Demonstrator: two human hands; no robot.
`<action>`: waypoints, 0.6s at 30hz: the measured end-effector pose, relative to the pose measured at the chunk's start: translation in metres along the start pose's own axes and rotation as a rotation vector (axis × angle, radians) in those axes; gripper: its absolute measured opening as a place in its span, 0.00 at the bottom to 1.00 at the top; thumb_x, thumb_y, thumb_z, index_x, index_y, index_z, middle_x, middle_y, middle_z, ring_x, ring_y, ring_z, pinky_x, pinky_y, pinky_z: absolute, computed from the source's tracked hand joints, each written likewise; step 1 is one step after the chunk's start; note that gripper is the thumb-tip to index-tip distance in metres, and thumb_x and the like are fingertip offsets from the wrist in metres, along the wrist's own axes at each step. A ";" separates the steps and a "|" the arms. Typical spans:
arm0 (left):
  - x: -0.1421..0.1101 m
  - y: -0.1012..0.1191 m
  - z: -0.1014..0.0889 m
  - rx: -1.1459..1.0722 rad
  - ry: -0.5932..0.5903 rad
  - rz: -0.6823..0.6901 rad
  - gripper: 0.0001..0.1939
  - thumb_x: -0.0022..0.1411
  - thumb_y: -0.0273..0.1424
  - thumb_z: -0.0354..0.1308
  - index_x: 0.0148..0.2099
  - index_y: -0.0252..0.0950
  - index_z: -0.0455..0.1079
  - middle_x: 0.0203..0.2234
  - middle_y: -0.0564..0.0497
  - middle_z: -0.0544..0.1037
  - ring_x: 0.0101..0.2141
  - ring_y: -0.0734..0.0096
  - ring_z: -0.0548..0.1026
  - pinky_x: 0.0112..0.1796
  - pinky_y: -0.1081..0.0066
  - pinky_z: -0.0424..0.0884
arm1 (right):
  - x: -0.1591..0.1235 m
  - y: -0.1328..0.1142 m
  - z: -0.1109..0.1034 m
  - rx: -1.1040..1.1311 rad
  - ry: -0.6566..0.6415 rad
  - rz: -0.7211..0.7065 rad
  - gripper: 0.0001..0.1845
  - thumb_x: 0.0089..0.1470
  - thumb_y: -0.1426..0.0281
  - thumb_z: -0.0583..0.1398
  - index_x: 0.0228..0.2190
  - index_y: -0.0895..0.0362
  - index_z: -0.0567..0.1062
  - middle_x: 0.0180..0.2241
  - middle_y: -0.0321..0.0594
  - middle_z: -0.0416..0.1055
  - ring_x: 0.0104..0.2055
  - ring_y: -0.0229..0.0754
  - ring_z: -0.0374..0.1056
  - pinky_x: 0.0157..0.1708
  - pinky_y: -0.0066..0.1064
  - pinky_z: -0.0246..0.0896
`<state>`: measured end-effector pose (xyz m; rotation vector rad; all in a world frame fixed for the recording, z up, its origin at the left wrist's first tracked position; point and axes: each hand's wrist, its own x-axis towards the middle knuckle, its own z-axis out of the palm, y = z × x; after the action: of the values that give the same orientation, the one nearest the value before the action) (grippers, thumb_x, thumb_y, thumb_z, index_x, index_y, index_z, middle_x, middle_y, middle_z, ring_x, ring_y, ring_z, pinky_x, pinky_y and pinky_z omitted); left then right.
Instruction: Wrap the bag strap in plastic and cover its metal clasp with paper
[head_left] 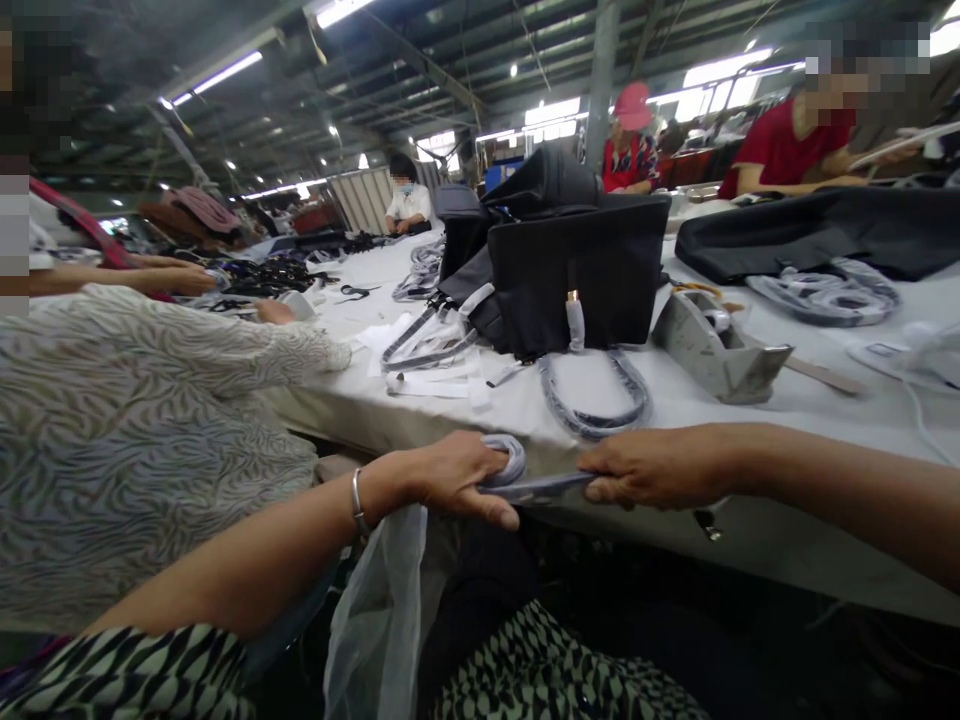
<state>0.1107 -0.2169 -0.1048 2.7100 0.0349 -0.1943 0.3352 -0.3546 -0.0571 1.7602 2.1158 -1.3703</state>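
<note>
Both my hands meet at the near edge of the white table (750, 400). My left hand (457, 478) is closed round a grey wrapped bag strap (529, 484), whose looped end curls over my fingers. My right hand (649, 468) pinches the same strap's other end, stretching it level between the hands. A thin clear plastic bag (379, 610) hangs below my left wrist, which wears a silver bangle. Just beyond the hands a grey wrapped handle loop (596, 400) lies on the table. Behind it stands a black handbag (585, 275) with a gold clasp.
A grey tape dispenser (716, 350) sits right of the handbag. More wrapped straps (825, 295) and black fabric (817, 235) lie at the right. A person in a patterned top (127, 440) sits close on my left. Other workers sit along the far side.
</note>
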 end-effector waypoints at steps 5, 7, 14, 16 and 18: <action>-0.014 0.027 0.012 -0.902 -0.224 -0.111 0.36 0.55 0.61 0.51 0.45 0.33 0.75 0.18 0.54 0.64 0.18 0.74 0.59 0.20 0.72 0.54 | -0.007 0.018 -0.011 0.252 0.136 -0.030 0.13 0.55 0.59 0.58 0.27 0.56 0.68 0.21 0.35 0.68 0.14 0.31 0.55 0.11 0.23 0.46; -0.015 0.033 0.019 -1.147 -0.148 -0.102 0.38 0.56 0.60 0.51 0.50 0.31 0.75 0.15 0.53 0.65 0.15 0.74 0.59 0.22 0.70 0.58 | -0.005 0.026 -0.005 0.335 0.154 -0.122 0.17 0.56 0.55 0.58 0.25 0.56 0.68 0.20 0.35 0.69 0.14 0.30 0.54 0.12 0.22 0.45; 0.015 0.041 0.041 -1.661 0.398 0.149 0.35 0.65 0.54 0.42 0.51 0.31 0.75 0.07 0.55 0.59 0.16 0.70 0.65 0.35 0.66 0.65 | 0.043 0.036 0.050 0.944 0.423 -0.278 0.27 0.56 0.46 0.53 0.28 0.59 0.67 0.18 0.31 0.65 0.11 0.27 0.51 0.10 0.19 0.41; 0.025 0.045 0.040 -1.753 0.477 0.189 0.35 0.66 0.53 0.40 0.51 0.30 0.75 0.07 0.55 0.59 0.17 0.71 0.65 0.32 0.69 0.63 | 0.057 0.032 0.062 1.084 0.462 -0.303 0.28 0.56 0.45 0.52 0.29 0.59 0.68 0.15 0.30 0.63 0.10 0.28 0.51 0.09 0.19 0.42; 0.031 0.048 0.037 -1.822 0.560 0.191 0.36 0.68 0.52 0.37 0.50 0.28 0.75 0.08 0.55 0.59 0.18 0.73 0.63 0.34 0.69 0.64 | 0.066 0.029 0.069 1.187 0.527 -0.303 0.30 0.56 0.43 0.50 0.29 0.58 0.67 0.14 0.30 0.62 0.10 0.29 0.53 0.08 0.20 0.44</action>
<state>0.1395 -0.2755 -0.1230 0.8633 0.0679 0.4581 0.3045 -0.3516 -0.1522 2.3803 1.9008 -2.9406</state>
